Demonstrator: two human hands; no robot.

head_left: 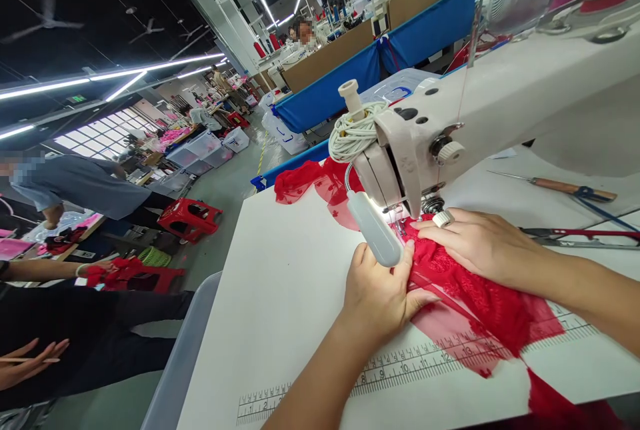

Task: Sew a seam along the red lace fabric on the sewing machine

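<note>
Red lace fabric (480,300) lies on the white sewing table (285,310) and runs under the presser foot (400,220) of a cream sewing machine (450,127). My left hand (380,290) presses on the fabric's left edge just in front of the foot, fingers curled and thumb pinching a fold. My right hand (475,243) lies flat on the lace to the right of the needle, with a thimble (443,219) on one finger. More red fabric (320,183) trails out behind the machine.
A printed ruler (400,367) runs along the table's near edge. An awl (560,185) and scissors (575,235) lie at the right. A small lamp (375,230) hangs by the needle. Other people work at the left, beside a red stool (190,217) and bins.
</note>
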